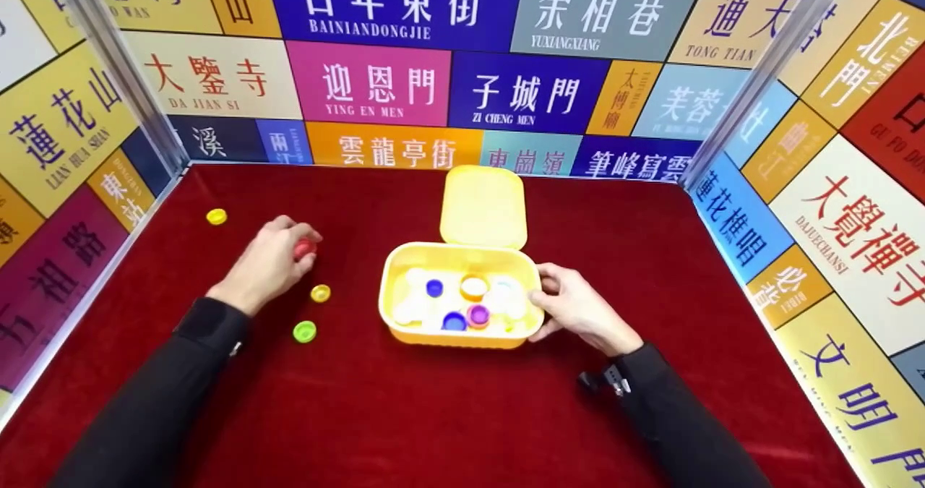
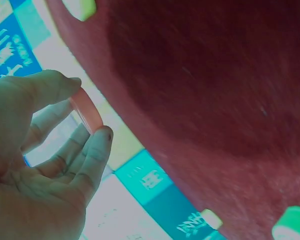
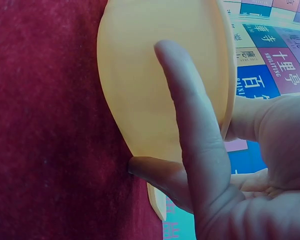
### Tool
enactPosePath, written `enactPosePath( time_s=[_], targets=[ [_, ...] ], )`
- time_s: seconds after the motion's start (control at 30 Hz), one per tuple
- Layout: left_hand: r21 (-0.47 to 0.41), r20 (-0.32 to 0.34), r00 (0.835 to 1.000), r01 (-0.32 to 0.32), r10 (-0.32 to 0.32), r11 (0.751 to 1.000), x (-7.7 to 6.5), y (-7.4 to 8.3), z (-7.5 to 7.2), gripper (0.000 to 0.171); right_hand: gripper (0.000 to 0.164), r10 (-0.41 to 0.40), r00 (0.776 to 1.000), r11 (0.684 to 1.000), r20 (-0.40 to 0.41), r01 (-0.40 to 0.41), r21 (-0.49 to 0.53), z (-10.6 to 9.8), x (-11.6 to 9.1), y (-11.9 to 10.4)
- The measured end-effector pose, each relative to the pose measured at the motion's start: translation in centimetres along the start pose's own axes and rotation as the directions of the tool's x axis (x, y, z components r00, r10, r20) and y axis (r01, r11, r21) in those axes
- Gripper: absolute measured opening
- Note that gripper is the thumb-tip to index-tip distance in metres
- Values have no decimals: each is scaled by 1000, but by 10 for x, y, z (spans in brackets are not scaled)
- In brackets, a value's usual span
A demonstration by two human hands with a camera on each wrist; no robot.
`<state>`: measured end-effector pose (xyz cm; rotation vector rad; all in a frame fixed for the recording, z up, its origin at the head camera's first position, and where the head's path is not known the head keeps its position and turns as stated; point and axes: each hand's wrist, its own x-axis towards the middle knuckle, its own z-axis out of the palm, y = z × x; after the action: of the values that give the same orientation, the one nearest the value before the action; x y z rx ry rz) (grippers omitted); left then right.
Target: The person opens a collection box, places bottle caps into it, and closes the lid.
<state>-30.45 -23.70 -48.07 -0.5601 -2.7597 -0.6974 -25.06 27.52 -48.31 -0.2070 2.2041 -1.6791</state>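
Note:
In the head view my left hand (image 1: 264,264) pinches a red bottle cap (image 1: 305,248) over the left side of the table. The left wrist view shows that cap (image 2: 90,111) edge-on between thumb and fingertips. My right hand (image 1: 582,307) grips the right end of a yellow plastic box (image 1: 455,337), thumb at its rim and fingers against the outer wall (image 3: 135,85). Inside the box lie several caps, among them a blue cap (image 1: 433,288), a purple cap (image 1: 478,316) and an orange-rimmed cap (image 1: 474,288).
The box's yellow lid (image 1: 483,206) lies folded back behind it. A yellow cap (image 1: 320,293) and a green cap (image 1: 304,331) sit between left hand and box. Another yellow cap (image 1: 217,217) is at the far left. Printed panels (image 1: 376,83) enclose the red table (image 1: 405,416).

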Motion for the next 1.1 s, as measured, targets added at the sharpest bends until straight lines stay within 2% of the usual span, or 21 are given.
enactPosePath(
  time_s=[0.4,0.53,0.67,0.83,1.0,1.1],
  targets=[
    [-87,-76,994,-91,85,992,-3,69,13,29,49,-1,1000,1000,0,1,-1,-2,-1,1],
    [-90,-76,987,-149,143,985,-4,92,20,30,50,-2,1000,1000,6,2,3,-1,0,1],
    [-90,-53,971,-237,233,967,-4,113,28,28,49,-5,1000,1000,6,5,8,0,0,0],
    [-92,1,938,-345,347,934,-1,137,41,25,49,-5,1000,1000,3,5,8,0,1,1],
    [-92,63,916,-389,395,917,2,154,55,22,50,-12,1000,1000,6,12,8,0,0,1],
    [-71,76,907,-410,415,909,3,161,62,23,50,-15,1000,1000,10,15,8,0,-1,1]
  ],
)
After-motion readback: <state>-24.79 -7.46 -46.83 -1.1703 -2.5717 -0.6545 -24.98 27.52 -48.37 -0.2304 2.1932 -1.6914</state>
